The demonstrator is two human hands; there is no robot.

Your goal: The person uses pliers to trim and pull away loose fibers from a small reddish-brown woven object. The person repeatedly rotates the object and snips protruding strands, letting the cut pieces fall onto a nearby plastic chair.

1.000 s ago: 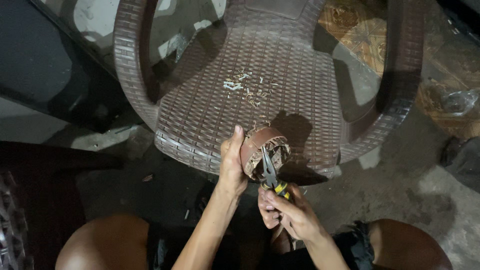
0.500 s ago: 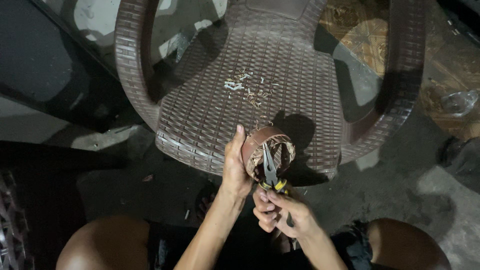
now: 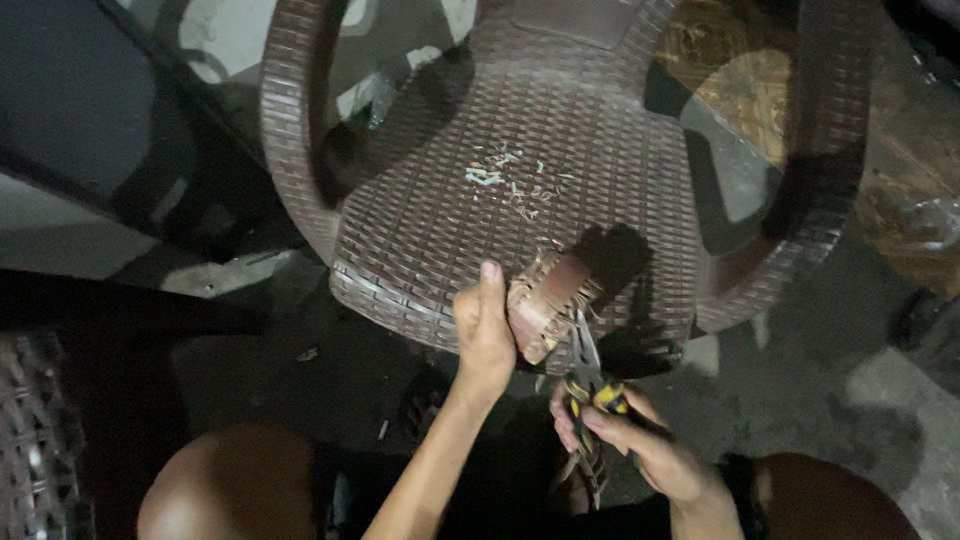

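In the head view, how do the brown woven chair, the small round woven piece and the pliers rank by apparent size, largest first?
1. Brown woven chair, by far the largest.
2 and 3. Small round woven piece in the left hand and pliers in the right hand: they look alike, so I do not rank them.

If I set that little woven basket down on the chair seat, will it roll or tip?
The small woven basket looks rounded, so on its side it would probably roll. It seems light; the left hand holds it alone. Loose strand ends look stiff and may snag the chair seat.
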